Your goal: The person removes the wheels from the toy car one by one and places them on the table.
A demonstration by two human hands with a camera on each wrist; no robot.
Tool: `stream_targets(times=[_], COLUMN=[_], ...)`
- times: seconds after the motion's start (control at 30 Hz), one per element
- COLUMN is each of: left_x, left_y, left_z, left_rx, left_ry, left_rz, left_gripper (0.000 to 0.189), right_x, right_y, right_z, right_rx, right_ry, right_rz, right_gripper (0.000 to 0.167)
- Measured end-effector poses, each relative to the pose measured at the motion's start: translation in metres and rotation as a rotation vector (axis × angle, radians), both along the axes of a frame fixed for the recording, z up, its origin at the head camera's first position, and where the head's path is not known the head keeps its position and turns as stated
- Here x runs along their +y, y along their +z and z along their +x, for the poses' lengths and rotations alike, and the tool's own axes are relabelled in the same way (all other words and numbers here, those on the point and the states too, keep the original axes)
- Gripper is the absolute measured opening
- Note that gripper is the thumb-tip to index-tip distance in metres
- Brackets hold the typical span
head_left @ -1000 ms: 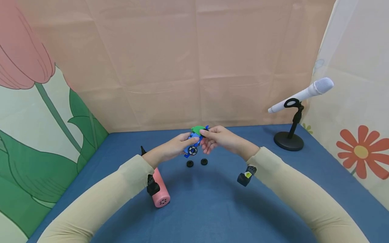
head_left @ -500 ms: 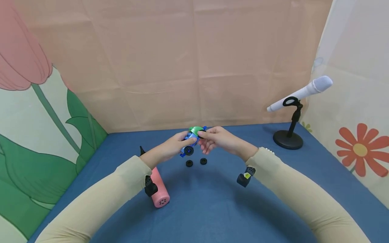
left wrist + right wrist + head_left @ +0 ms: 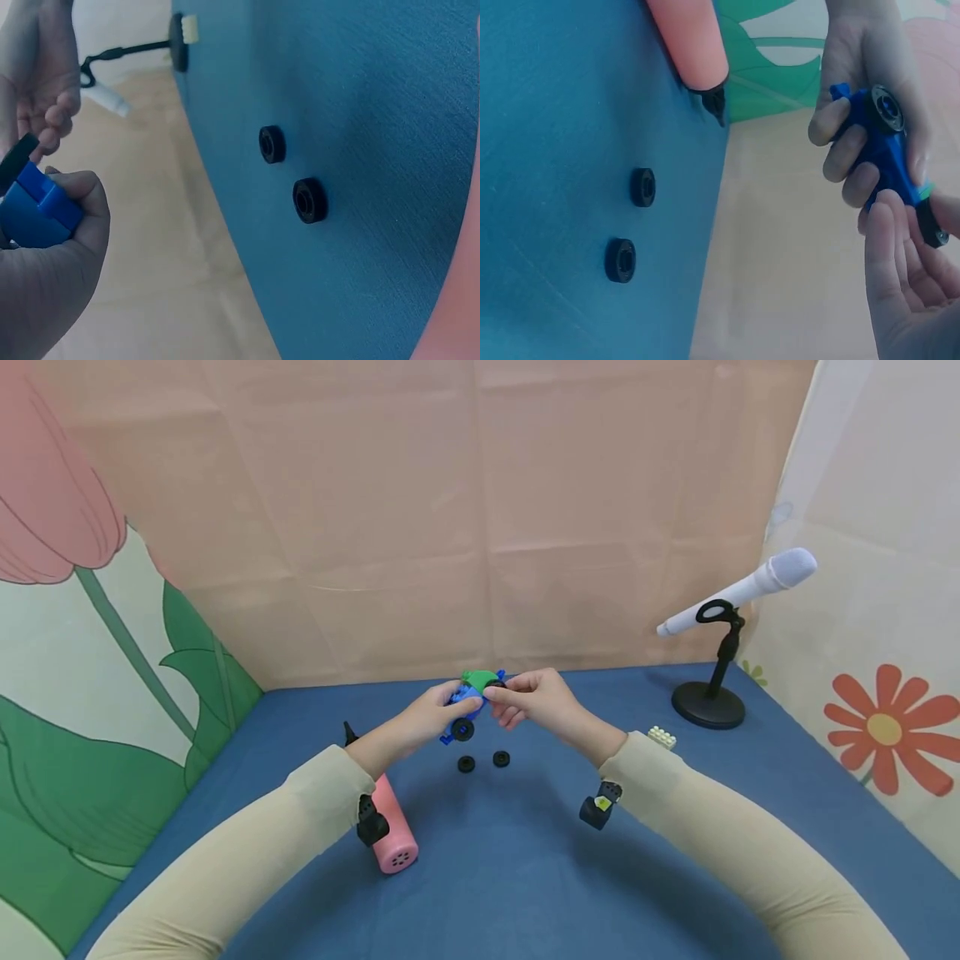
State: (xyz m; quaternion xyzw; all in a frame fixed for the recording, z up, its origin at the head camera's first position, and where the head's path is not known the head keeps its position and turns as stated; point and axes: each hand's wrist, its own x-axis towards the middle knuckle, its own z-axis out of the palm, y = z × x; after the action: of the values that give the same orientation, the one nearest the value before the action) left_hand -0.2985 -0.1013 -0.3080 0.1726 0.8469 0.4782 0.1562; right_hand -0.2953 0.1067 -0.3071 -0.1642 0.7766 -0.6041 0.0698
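Observation:
A small blue and green toy car (image 3: 467, 695) is held up above the table's far part. My left hand (image 3: 423, 718) grips its body, thumb across the top and fingers curled underneath in the right wrist view. At the green end, my right hand (image 3: 551, 706) pinches a black wheel (image 3: 930, 223) on the car between thumb and fingers. Another black wheel (image 3: 886, 109) sits at the car's other end. Below the hands, two loose black tyres (image 3: 466, 764) lie side by side on the blue table.
Under my left forearm lies a pink cylinder (image 3: 395, 835) with a black pointed tip. A white microphone (image 3: 738, 593) rests on a black stand (image 3: 708, 704) at the back right. Beside the right sleeve is a pale yellow studded block (image 3: 662, 737). Fabric walls stand behind and at the sides.
Both hands have shifted slightly left with the toy car, which has turned a little. The pale yellow block has come out from behind the right sleeve.

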Motion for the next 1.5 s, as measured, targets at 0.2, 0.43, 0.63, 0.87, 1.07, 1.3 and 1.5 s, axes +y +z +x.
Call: stream_targets(times=[0.2, 0.43, 0.63, 0.87, 1.07, 1.3, 1.5], left_x=[0.001, 0.001, 0.001, -0.003, -0.005, -0.009, -0.011], left_y=[0.002, -0.003, -0.003, 0.002, 0.005, 0.006, 0.006], left_z=[0.001, -0.001, -0.001, -0.001, 0.000, -0.002, -0.003], left_rx=[0.005, 0.001, -0.023, -0.047, -0.041, -0.050, -0.070], left_ry=[0.013, 0.007, 0.053, 0.012, 0.000, 0.000, 0.004], left_rz=[-0.033, -0.032, -0.019, 0.006, 0.018, 0.048, 0.058], left_gripper=[0.057, 0.056, 0.048, 0.041, 0.045, 0.049, 0.052], right_x=[-0.002, -0.004, -0.006, -0.001, 0.002, 0.011, 0.018], right_y=[0.002, 0.001, -0.003, -0.006, -0.007, -0.011, -0.017], right_z=[0.003, 0.004, 0.002, -0.003, -0.006, -0.010, -0.014], right_rx=[0.078, 0.108, 0.126, 0.015, -0.055, -0.121, -0.177], right_ry=[-0.053, -0.075, -0.073, -0.055, -0.046, -0.035, -0.049], right_rz=[0.064, 0.082, 0.123, 0.012, -0.030, -0.096, -0.118], right_gripper=[0.033, 0.027, 0.026, 0.031, 0.034, 0.027, 0.031])
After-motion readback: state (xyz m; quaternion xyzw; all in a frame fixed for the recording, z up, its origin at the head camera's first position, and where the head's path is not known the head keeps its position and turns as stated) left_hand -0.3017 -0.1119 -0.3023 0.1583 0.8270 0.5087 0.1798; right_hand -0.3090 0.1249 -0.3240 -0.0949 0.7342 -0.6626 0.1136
